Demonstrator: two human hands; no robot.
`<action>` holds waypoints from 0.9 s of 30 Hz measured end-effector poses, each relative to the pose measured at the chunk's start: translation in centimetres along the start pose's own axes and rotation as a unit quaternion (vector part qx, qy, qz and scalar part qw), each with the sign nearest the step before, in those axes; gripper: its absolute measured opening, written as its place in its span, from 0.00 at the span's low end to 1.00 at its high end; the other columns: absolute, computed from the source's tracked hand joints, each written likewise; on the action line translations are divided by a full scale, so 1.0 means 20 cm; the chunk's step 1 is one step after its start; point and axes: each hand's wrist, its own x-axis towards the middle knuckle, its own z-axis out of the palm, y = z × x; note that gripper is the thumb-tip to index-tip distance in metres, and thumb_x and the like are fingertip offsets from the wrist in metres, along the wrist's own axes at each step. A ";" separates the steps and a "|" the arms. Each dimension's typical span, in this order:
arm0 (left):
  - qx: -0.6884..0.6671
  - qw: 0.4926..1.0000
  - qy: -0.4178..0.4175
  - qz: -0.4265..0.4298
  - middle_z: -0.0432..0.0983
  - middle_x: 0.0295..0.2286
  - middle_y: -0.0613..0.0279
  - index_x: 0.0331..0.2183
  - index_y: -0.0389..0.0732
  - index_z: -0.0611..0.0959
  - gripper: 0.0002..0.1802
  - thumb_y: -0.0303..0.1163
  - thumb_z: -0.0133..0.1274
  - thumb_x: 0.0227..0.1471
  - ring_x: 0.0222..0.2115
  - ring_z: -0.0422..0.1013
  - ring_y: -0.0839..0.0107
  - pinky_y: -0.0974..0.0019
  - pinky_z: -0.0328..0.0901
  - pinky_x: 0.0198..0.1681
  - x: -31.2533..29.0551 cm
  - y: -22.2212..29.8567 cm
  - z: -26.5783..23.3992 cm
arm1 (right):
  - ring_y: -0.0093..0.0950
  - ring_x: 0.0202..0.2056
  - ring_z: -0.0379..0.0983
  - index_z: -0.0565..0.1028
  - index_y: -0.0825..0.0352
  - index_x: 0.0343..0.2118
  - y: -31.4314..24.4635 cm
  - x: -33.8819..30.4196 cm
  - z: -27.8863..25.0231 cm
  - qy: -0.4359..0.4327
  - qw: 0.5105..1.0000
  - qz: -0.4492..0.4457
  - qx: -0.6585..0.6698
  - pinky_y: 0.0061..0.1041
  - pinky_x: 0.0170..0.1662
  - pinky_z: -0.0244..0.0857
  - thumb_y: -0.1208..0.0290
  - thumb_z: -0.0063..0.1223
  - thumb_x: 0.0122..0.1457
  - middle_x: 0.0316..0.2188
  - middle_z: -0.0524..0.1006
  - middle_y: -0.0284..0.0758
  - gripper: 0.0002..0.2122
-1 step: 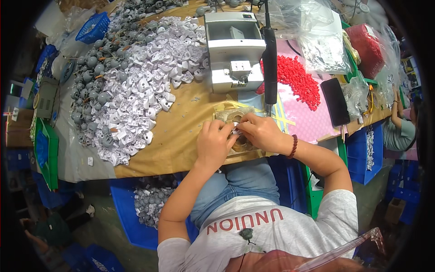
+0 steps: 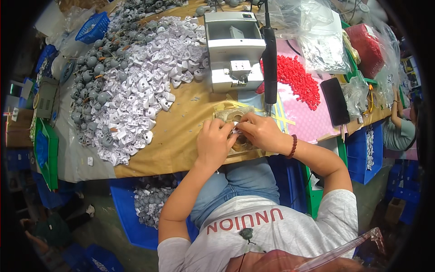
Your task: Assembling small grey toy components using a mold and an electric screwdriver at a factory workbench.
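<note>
A small white plastic part sits between my two hands, mostly covered by fingers. My left hand pinches it from the left, while the fingertips of my right hand press together on its right side. Both hands are over a flat metal fixture with a round recess, taped to the table near its front edge. Just behind my right hand hangs a black electric screwdriver, its tip pointing down.
A white and grey machine stands behind the fixture. White plastic parts and grey round parts are heaped at left. Small red pieces and a black phone lie at right. A blue bin is below the table edge.
</note>
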 end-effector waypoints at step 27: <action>0.068 0.996 0.043 0.029 0.76 0.41 0.59 0.40 0.44 0.84 0.16 0.28 0.63 0.46 0.45 0.69 0.56 0.54 0.64 0.49 -0.06 0.08 -0.05 | 0.36 0.42 0.73 0.78 0.72 0.43 -0.11 -0.07 -0.03 -0.033 0.986 -0.093 -0.135 0.37 0.44 0.71 0.75 0.58 0.47 0.42 0.75 0.39 0.18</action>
